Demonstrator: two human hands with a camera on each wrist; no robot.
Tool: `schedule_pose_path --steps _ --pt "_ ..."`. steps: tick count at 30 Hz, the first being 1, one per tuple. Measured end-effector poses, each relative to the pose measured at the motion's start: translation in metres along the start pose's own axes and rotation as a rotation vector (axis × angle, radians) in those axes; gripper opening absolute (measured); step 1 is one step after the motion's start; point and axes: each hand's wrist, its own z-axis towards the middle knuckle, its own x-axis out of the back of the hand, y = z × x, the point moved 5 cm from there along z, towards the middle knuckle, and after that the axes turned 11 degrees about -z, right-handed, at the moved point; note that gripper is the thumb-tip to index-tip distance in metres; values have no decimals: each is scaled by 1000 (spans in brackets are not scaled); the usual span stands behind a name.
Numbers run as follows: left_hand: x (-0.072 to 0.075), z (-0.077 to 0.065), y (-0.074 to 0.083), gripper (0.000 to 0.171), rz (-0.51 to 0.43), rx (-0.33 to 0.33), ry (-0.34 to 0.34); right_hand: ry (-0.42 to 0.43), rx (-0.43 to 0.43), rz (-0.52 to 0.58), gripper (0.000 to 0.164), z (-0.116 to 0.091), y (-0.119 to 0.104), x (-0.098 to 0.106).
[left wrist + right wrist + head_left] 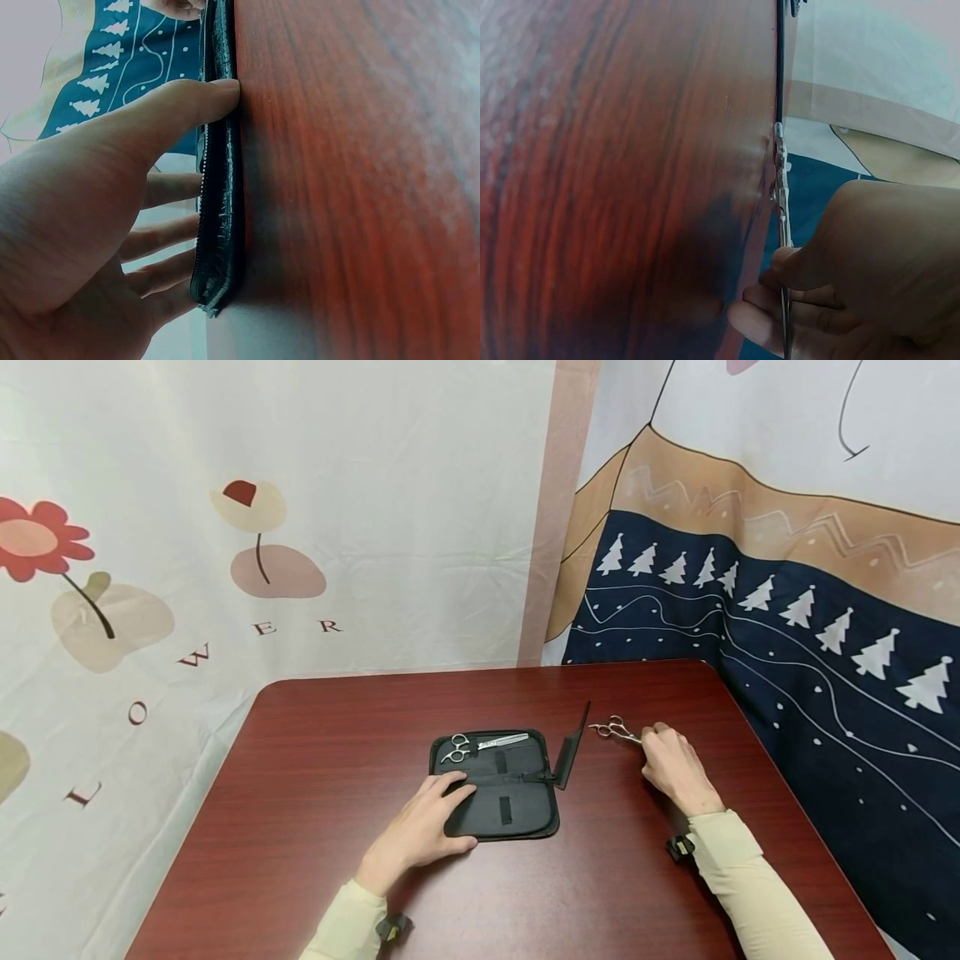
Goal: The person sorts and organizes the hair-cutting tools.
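Note:
A black zip case (525,814) lies unfolded on the table, with silver thinning scissors (498,742) tucked in its far half. My left hand (422,827) rests over the case's left side, fingers spread. In the left wrist view, its thumb (214,101) touches the zipped edge. To the right of the case, my right hand (677,767) pinches a pair of silver scissors (617,727) by the blades. Their finger loops point left toward the black comb (570,752). In the right wrist view, thumb and fingers close on the scissors (782,202), held close over the table.
The comb stands tilted at the case's right edge. The reddish-brown table (315,760) has rounded far corners. Behind it hang a pale printed curtain (420,527) and a navy cloth with white trees (787,693).

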Motion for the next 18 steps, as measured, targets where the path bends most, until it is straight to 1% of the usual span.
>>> schedule_pose_path --steps 8,18 --pt "0 1 0 79 1 2 -4 56 23 20 16 -1 0 1" --pt "0 1 0 80 5 16 -15 138 45 53 17 -2 -4 13"
